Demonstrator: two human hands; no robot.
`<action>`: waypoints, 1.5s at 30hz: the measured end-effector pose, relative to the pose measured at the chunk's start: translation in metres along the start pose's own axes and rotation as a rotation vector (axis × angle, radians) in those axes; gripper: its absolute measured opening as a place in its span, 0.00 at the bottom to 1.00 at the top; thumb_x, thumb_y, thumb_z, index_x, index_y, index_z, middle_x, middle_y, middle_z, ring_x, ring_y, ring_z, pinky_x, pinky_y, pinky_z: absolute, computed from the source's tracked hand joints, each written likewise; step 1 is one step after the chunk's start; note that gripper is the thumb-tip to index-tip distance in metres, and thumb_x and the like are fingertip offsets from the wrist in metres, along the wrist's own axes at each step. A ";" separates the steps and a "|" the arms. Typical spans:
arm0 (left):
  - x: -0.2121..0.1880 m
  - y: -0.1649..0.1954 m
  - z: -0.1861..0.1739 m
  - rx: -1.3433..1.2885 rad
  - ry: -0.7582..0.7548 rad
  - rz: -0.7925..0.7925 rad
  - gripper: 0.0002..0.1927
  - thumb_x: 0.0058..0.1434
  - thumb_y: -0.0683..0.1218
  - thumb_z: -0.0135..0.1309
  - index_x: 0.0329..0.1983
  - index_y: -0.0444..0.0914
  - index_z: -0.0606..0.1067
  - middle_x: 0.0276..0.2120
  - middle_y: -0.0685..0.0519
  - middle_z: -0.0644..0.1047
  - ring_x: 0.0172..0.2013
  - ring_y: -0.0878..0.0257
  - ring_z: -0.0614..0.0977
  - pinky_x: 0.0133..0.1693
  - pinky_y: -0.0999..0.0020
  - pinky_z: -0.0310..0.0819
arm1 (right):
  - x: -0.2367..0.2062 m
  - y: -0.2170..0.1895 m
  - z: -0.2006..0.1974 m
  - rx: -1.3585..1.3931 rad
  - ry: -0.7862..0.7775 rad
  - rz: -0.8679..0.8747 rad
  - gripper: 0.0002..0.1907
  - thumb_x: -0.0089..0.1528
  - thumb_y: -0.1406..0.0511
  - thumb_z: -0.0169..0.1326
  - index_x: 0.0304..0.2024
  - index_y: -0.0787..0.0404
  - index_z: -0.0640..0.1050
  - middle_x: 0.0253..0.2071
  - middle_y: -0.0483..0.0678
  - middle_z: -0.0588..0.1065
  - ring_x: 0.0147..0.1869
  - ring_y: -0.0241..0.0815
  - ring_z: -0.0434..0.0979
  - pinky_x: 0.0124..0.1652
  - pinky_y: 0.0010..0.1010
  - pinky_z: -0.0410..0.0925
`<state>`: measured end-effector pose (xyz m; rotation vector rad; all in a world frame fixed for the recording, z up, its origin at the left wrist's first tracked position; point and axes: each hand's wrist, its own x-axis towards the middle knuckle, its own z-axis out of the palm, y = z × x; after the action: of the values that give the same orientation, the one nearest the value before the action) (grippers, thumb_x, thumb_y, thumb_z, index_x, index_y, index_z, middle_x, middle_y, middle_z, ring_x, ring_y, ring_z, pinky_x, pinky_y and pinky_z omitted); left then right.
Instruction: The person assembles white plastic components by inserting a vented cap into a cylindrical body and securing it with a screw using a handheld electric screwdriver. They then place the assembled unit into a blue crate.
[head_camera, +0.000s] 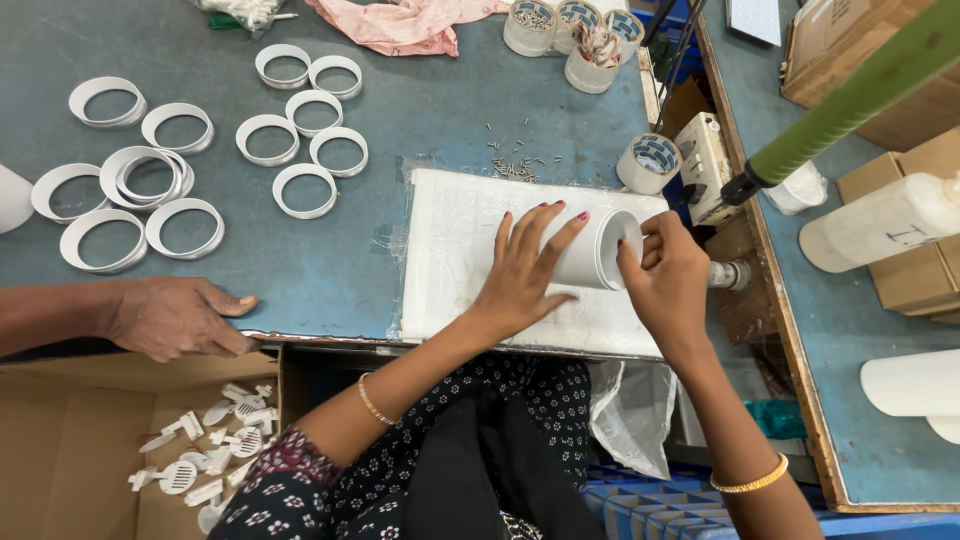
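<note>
It was an assembly workshop: beyond my fingers (530, 240), white rings (305, 190) and screw tubs (530, 25) covered the bench (420, 110).

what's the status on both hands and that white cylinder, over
Left hand flat over white cylinder, fingers spread. Right hand gripping its open end. Cylinder lying sideways on white pad. Another person's hand on table edge, apart.

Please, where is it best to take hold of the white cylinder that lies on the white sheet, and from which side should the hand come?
Probably around its round side wall, from above. The white cylinder lies on its side on the white sheet, so the curved wall faces up. The left hand already wraps it that way. The right hand is at its open end, so that end is best left free.
</note>
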<state>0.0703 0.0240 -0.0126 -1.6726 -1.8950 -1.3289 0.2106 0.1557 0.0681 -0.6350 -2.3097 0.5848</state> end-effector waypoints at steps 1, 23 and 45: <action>0.000 -0.002 0.005 0.014 0.034 -0.001 0.59 0.42 0.54 0.74 0.75 0.48 0.54 0.67 0.45 0.63 0.68 0.45 0.66 0.69 0.41 0.49 | 0.000 0.000 -0.001 -0.011 0.002 -0.034 0.10 0.61 0.72 0.62 0.39 0.69 0.73 0.27 0.52 0.74 0.27 0.39 0.74 0.29 0.29 0.67; -0.002 -0.021 0.058 -0.163 0.261 0.074 0.56 0.57 0.46 0.75 0.75 0.45 0.44 0.73 0.41 0.57 0.73 0.43 0.62 0.77 0.39 0.46 | -0.005 0.000 0.003 -0.042 0.129 -0.173 0.17 0.61 0.67 0.58 0.51 0.65 0.72 0.41 0.58 0.75 0.39 0.60 0.78 0.37 0.46 0.71; 0.006 -0.001 0.001 -0.159 0.072 0.033 0.60 0.44 0.49 0.77 0.73 0.41 0.51 0.68 0.40 0.60 0.69 0.43 0.62 0.71 0.47 0.54 | 0.000 0.000 0.014 0.013 0.080 -0.232 0.12 0.62 0.68 0.60 0.44 0.65 0.72 0.34 0.57 0.74 0.37 0.56 0.77 0.36 0.43 0.70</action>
<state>0.0686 0.0281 -0.0093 -1.6970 -1.7554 -1.5409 0.2010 0.1529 0.0590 -0.3698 -2.2613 0.4557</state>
